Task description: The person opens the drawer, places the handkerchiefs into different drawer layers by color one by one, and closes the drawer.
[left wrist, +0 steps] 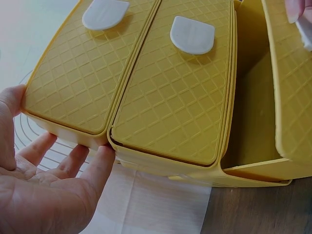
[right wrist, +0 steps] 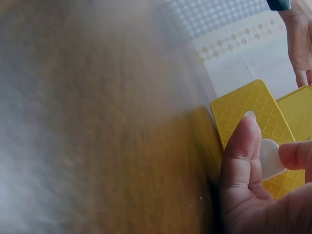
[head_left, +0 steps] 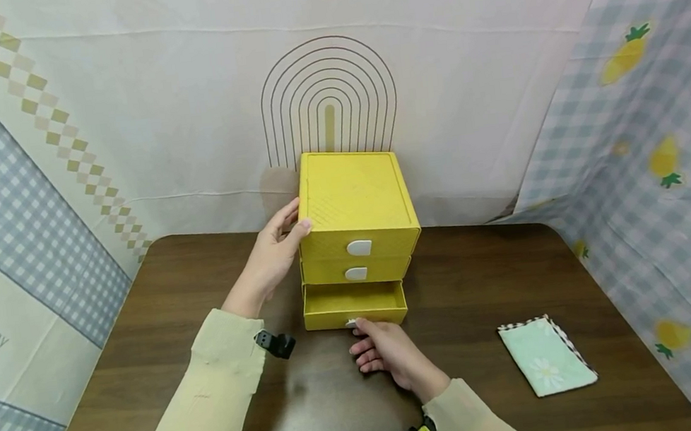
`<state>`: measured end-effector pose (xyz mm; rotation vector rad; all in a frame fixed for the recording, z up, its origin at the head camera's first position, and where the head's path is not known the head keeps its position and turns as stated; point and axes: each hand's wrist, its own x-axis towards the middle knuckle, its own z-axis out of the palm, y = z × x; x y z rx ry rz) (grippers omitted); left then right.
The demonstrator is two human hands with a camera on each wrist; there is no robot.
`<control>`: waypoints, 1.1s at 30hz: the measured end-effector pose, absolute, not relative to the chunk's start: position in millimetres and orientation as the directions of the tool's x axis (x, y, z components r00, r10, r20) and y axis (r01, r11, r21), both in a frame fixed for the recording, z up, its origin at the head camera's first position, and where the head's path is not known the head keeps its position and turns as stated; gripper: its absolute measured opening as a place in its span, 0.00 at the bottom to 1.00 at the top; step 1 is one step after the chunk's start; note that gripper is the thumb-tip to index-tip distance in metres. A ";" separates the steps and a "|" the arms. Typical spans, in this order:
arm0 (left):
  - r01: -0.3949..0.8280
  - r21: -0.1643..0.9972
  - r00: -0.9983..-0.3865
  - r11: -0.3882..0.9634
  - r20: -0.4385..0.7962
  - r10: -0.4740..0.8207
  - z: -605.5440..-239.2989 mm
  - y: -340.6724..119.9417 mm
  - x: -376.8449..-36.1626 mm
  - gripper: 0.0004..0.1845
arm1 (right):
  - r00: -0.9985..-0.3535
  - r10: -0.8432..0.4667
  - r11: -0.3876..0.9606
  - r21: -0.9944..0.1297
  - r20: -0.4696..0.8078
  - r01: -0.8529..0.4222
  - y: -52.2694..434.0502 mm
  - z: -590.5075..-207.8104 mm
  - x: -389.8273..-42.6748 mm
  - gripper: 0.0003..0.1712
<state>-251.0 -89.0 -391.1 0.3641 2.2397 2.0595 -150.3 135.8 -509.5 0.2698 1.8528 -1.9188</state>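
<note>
Right hand (head_left: 387,353) pinches the white tab (right wrist: 269,158) on the bottom drawer (head_left: 354,305) of the yellow drawer unit (head_left: 357,232), thumb on one side, forefinger on the other. That drawer stands part way out, its open cavity just behind the pinch and empty as far as I can see. Left hand (head_left: 274,259) lies flat against the unit's left side, fingers straight, thumb hooked on the front top corner; likely bracing so the unit doesn't slide toward the pulling hand. Above the pinch, the two upper drawers (left wrist: 165,87) sit flush and closed. The unit stands at the far edge of the brown table (head_left: 488,284), against the cloth backdrop (head_left: 179,106). Well to the right of the pinching hand lies a folded green cloth (head_left: 546,356), untouched.
</note>
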 end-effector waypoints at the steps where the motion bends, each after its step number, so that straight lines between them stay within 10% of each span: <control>1: 0.122 0.990 -0.969 0.070 0.103 0.225 -391.1 -89.1 -251.0 0.31 | -0.876 -0.186 0.009 -0.893 -0.445 0.451 135.6 -509.7 -148.8 0.34; 33: 0.128 0.989 -0.969 0.079 0.108 0.222 -391.7 -89.9 -250.0 0.33 | -0.854 -0.202 0.023 -0.874 -0.479 0.485 136.6 -509.3 -108.2 0.30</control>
